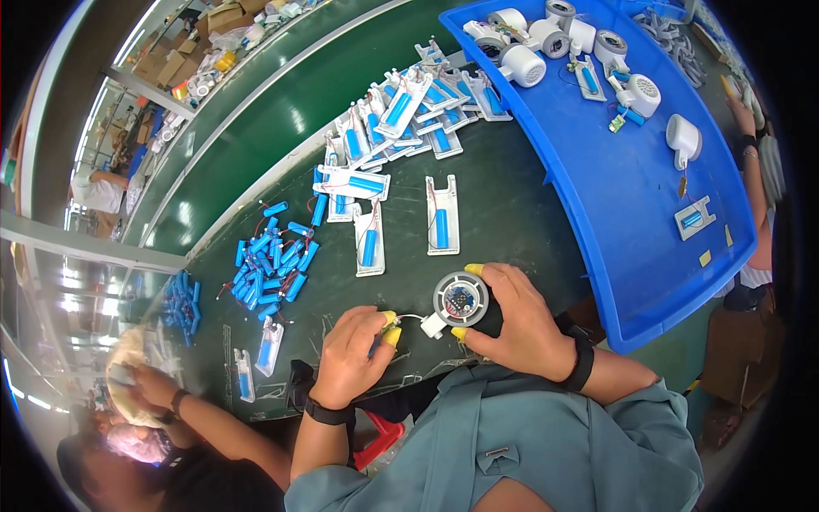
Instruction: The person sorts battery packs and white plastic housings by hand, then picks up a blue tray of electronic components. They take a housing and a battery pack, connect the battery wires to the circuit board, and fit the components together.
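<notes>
My right hand is closed around the rim of a round grey-and-white fan-like head, thumb and fingers on opposite sides. Its open face points up and shows a circuit board with small parts and wires. A short white neck sticks out at its lower left, and a pale wire runs from it to my left hand. There the thumb and forefinger pinch the wire's end; the small part between them is mostly hidden. Yellow covers sit on the thumb and forefinger tips of both hands.
White trays with blue batteries lie ahead, heaped farther back. Loose blue batteries are piled at left. A blue bin on the right holds several white heads. Other people work at left and far right.
</notes>
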`<action>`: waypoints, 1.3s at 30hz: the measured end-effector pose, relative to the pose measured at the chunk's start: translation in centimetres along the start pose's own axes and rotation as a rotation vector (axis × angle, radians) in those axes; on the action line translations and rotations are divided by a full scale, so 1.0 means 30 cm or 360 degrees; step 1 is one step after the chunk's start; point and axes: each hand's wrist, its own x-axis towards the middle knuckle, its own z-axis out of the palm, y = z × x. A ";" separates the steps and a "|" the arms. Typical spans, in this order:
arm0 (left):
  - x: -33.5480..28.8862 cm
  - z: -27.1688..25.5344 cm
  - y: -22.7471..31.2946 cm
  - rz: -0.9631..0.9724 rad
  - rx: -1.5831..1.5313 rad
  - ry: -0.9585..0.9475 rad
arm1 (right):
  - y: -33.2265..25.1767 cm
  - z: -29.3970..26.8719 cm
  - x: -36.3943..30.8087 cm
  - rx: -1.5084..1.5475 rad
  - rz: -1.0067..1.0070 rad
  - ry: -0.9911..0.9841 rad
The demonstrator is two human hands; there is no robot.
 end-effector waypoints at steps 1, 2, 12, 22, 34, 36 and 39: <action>-0.003 0.002 0.002 -0.0050 -0.0045 0.0000 | 0.000 -0.002 0.001 0.0012 -0.0008 -0.0008; -0.004 0.003 0.001 -0.0041 -0.0056 -0.0002 | 0.000 -0.003 0.002 0.0002 -0.0001 -0.0002; -0.018 0.013 -0.015 -0.0056 -0.0191 0.0041 | 0.007 0.002 -0.001 0.0035 -0.0033 0.0004; -0.031 0.022 -0.014 -0.0186 -0.0201 -0.0037 | 0.004 -0.006 -0.007 0.0043 -0.0031 0.0018; -0.108 -0.056 -0.009 -0.0295 0.0042 -0.0074 | -0.051 -0.074 -0.030 -0.0445 -0.0478 0.0251; -0.122 -0.065 -0.016 -0.0276 -0.0057 -0.0005 | -0.082 -0.059 -0.014 -0.0241 -0.0557 -0.0011; -0.186 -0.104 -0.043 -0.0426 0.0240 0.0212 | -0.117 -0.019 0.013 -0.0250 -0.0515 -0.0434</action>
